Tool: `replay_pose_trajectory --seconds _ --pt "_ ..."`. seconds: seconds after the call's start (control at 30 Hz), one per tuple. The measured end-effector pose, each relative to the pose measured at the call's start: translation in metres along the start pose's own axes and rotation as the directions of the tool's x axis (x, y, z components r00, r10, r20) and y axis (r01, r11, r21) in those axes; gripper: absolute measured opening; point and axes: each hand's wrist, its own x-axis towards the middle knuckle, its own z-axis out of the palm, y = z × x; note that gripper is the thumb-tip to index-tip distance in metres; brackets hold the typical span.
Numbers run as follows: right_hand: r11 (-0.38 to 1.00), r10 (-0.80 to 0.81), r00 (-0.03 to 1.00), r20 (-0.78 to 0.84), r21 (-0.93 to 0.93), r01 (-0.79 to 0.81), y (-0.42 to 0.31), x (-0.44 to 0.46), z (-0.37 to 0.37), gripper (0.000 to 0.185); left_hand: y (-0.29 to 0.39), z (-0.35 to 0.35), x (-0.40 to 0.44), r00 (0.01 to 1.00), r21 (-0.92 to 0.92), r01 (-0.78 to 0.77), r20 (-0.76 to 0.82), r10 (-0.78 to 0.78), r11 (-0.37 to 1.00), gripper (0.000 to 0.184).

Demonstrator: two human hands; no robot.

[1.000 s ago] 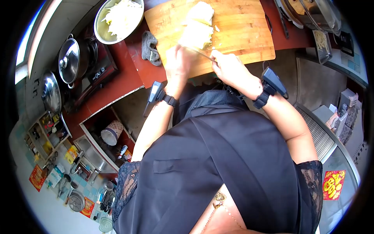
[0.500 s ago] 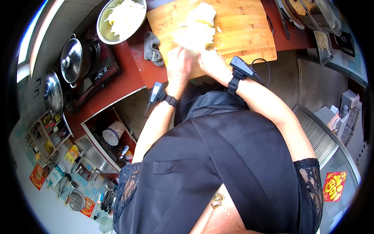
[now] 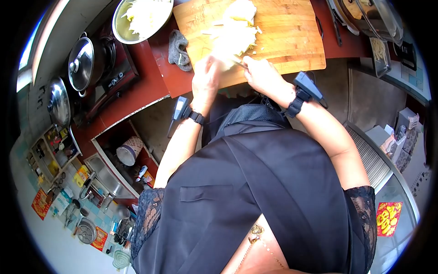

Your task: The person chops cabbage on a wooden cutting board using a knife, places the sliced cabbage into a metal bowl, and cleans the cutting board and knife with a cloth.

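On a wooden cutting board [image 3: 292,41] lie pale yellow-green vegetable pieces [image 3: 239,39], which look like cabbage, with small bits beside them. My right hand [image 3: 264,76] is closed round the handle of a knife [image 3: 237,62], whose blade points left toward my other hand. My left hand [image 3: 206,78] is at the board's near left edge, its fingers bent against a pale vegetable piece; the fingertips are smeared by motion. A metal bowl [image 3: 117,28] of pale shredded vegetable stands left of the board. Between bowl and board edge rests a grey cloth [image 3: 177,49].
A lidded pot [image 3: 82,64] stands on a stove [image 3: 119,75] at the left. Another glass lid [image 3: 58,101] is further left. Pans [image 3: 369,18] and a small metal tray of shreds [image 3: 379,51] are at the upper right. A bucket [image 3: 129,151] sits on a low shelf.
My right hand with the knife moved left toward my left hand, then back right. Loose strips now show at the left of the vegetable pile. The view has shifted slightly.
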Motion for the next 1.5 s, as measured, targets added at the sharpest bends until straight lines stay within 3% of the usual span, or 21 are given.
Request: replay_pose_trajectory --seconds 0.13,0.27,0.3,0.4,0.57,0.67,0.8,0.83,0.93,1.0,1.07,1.27,1.3,1.43,1.5 --pt "0.997 0.06 0.997 -0.055 -0.039 -0.062 -0.011 0.01 0.02 0.023 0.0 0.005 0.005 0.998 0.006 0.034 -0.061 -0.034 0.999 0.03" --pt "0.99 0.105 0.993 -0.049 -0.091 -0.11 -0.01 0.025 0.033 0.022 -0.009 0.006 0.007 1.0 0.048 0.007 -0.002 -0.007 0.999 0.04" --pt "0.992 -0.003 0.987 -0.16 -0.124 -0.017 -0.008 0.025 0.037 0.018 -0.009 0.003 0.006 1.0 0.061 0.003 0.027 -0.005 0.998 0.04" --pt "0.998 -0.042 0.982 -0.186 0.036 0.049 0.008 0.041 0.043 0.019 -0.003 0.001 0.005 0.999 0.08 0.004 0.032 -0.007 0.997 0.038" --pt "0.996 -0.019 0.996 -0.085 0.085 0.026 -0.01 0.008 0.011 0.024 -0.007 0.004 0.004 0.999 0.072 0.022 0.028 -0.024 0.997 0.034" --pt "0.998 0.024 1.0 -0.004 -0.065 -0.024 -0.011 0.0 0.013 0.023 -0.004 0.004 0.007 0.999 0.071 0.023 0.048 -0.026 0.997 0.034" --pt "0.991 -0.018 0.997 -0.076 -0.135 0.007 -0.013 0.034 0.042 0.019 -0.005 0.003 -0.001 1.0 0.078 0.003 0.021 -0.005 0.997 0.034" --pt "0.989 -0.084 0.984 -0.158 -0.131 0.063 -0.012 0.042 0.049 0.022 -0.005 0.003 0.001 1.0 0.083 -0.003 0.01 0.003 0.997 0.034" --pt "0.984 -0.167 0.967 -0.19 -0.101 0.15 0.002 0.047 0.045 0.022 -0.004 -0.002 -0.002 0.999 0.046 0.001 0.041 -0.003 0.999 0.034" --pt "0.993 -0.115 0.981 -0.156 0.021 0.119 0.002 0.031 0.033 0.024 -0.005 -0.001 -0.001 1.0 0.052 0.0 0.009 0.0 0.999 0.032" --pt "0.997 -0.067 0.997 -0.037 0.022 0.068 -0.018 0.009 0.008 0.022 -0.009 0.002 -0.006 1.0 0.047 0.013 0.015 -0.013 0.999 0.031" --pt "0.995 -0.061 0.996 -0.062 -0.085 0.055 -0.008 0.037 0.048 0.02 -0.008 0.0 -0.006 1.0 0.063 -0.03 0.004 0.03 0.998 0.029" --pt "0.991 -0.126 0.982 -0.137 -0.063 0.119 -0.009 0.039 0.05 0.021 -0.007 -0.001 -0.004 0.999 0.068 -0.042 -0.009 0.042 0.997 0.029" --pt "0.991 -0.127 0.977 -0.17 0.032 0.134 -0.008 0.03 0.035 0.021 -0.005 -0.002 -0.003 0.999 0.04 -0.03 -0.031 0.031 0.999 0.03" --pt "0.997 -0.057 0.997 -0.048 0.039 0.059 -0.022 0.012 0.016 0.019 -0.009 0.004 -0.008 0.999 0.019 0.017 -0.046 -0.016 1.0 0.031"
